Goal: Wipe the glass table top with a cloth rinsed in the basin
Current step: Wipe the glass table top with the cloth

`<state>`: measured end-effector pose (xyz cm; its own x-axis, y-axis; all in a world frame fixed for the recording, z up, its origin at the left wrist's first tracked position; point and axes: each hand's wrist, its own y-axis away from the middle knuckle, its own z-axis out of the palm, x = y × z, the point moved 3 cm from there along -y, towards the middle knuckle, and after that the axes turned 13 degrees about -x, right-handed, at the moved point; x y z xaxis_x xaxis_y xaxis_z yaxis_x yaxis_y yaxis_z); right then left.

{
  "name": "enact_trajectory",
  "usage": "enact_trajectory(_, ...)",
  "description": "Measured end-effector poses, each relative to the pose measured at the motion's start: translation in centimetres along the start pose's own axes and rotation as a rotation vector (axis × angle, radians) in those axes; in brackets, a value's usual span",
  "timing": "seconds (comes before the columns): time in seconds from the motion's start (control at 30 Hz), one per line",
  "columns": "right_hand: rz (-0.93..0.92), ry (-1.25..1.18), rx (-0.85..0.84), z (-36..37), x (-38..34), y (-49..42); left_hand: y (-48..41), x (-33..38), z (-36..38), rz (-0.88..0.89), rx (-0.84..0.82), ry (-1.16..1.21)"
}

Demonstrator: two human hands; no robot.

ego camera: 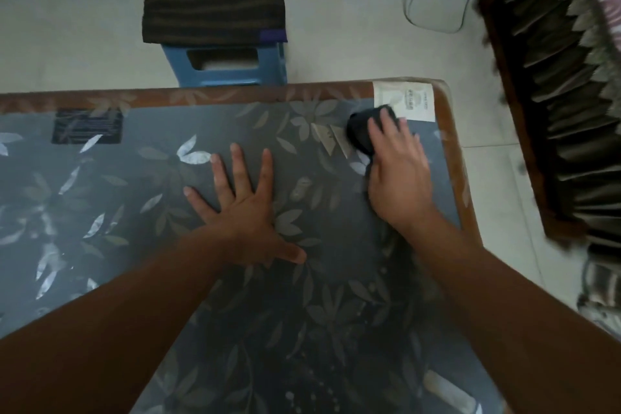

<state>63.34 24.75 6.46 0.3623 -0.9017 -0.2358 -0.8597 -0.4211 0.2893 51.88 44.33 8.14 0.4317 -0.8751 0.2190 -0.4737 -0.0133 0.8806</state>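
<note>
The glass table top (141, 178), dark grey with a leaf pattern and a brown wooden rim, fills the lower part of the view. My right hand (396, 171) presses a dark cloth (361, 131) flat onto the glass near the far right corner, fingers straight over it. Most of the cloth is hidden under that hand. My left hand (242, 208) lies flat on the glass near the middle, fingers spread, holding nothing. No basin is in view.
A blue plastic stool (225, 67) with a dark folded cloth (211, 3) on top stands on the pale floor beyond the table's far edge. A white label (403, 101) sits in the table's far right corner. Frilled furniture covers (578, 94) line the right side and the back.
</note>
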Motion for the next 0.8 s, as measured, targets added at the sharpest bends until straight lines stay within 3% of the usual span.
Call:
enact_trajectory(0.07,0.054,0.014,0.053,0.9,-2.0,0.5,-0.1,0.0,0.0,-0.008,0.008,-0.005)
enact_trajectory(0.2,-0.326,0.122,-0.085,4.1,-5.2,7.4,0.0,0.1,0.1,-0.028,0.016,-0.01)
enact_trajectory(0.27,-0.399,0.152,-0.101,3.4,-3.8,6.1,0.0,0.0,0.1,-0.026,0.015,-0.008)
enact_trajectory(0.43,-0.05,0.025,-0.015,0.5,-3.3,-1.0,-0.1,-0.1,0.1,-0.01,0.022,-0.004)
enact_trajectory(0.63,-0.528,0.189,-0.195,2.8,-2.8,7.2,-0.1,0.0,0.1,-0.017,0.023,-0.004)
enact_trajectory(0.67,-0.514,0.198,-0.185,2.2,-1.7,6.0,-0.1,0.0,0.1,-0.011,0.025,-0.004)
enact_trajectory(0.8,-0.086,0.017,-0.068,-1.1,1.7,-0.9,-0.2,-0.2,0.2,-0.006,0.036,-0.003)
